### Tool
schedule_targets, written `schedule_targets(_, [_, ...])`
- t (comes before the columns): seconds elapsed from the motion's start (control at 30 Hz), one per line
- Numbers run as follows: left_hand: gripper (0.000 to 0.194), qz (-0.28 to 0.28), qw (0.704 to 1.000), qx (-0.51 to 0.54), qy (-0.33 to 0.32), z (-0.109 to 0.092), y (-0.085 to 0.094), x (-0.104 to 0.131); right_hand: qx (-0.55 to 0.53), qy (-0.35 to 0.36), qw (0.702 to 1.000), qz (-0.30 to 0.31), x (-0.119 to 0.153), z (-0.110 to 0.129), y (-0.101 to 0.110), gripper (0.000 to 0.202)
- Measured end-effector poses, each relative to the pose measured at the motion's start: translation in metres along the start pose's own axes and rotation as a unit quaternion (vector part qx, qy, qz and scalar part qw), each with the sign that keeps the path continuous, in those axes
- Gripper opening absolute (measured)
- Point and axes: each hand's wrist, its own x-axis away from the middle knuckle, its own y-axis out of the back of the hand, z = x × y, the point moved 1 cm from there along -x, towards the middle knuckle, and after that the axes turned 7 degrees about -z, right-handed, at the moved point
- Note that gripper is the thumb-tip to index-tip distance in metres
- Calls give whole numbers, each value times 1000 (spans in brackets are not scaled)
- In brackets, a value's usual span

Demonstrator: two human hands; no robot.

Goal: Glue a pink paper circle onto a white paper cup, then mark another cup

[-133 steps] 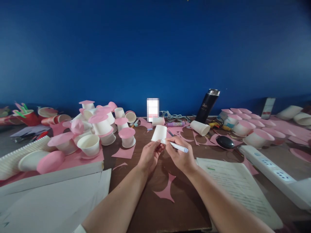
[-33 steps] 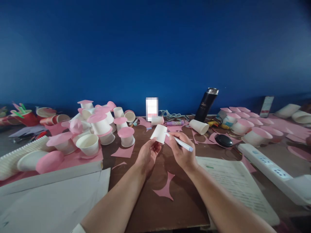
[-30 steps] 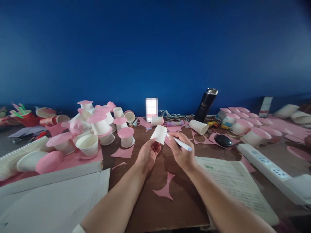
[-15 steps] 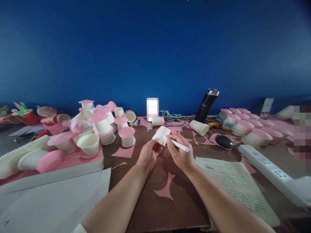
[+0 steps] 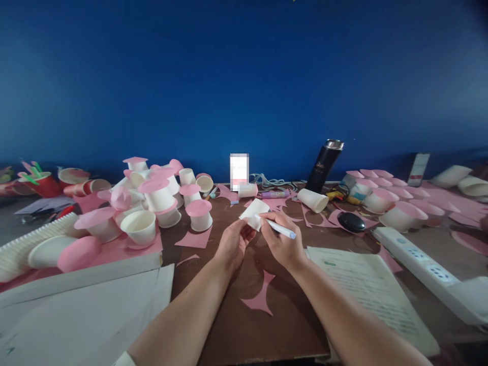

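Note:
Over the brown table, my left hand (image 5: 235, 243) is closed on a small white paper piece (image 5: 254, 212), gripping its lower left side between thumb and fingers. My right hand (image 5: 282, 239) pinches a white pen (image 5: 281, 229) with a pale blue end, which points to the lower right. The pen's writing tip is at the right part of the white piece, and my right fingertips are close beside it. A pink paper scrap (image 5: 262, 295) lies on the table between my forearms.
Paper cups with pink discs (image 5: 199, 208) crowd the left; more stand at the right. A black bottle (image 5: 324, 166) leans at the back. A black mouse (image 5: 351, 222), a power strip (image 5: 415, 256) and a written sheet (image 5: 375, 290) are at the right. A white box (image 5: 84, 315) fills the near left.
The pen and my right hand have shifted slightly left and down. The white piece has tilted a little. A blurred shape at the far right edge is gone, and cups show there.

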Motion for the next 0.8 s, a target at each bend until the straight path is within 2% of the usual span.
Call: schedule_targets(0.8, [3, -5, 999, 35, 21, -2, -1, 2, 17, 7, 1000, -1, 0, -1, 0, 12])
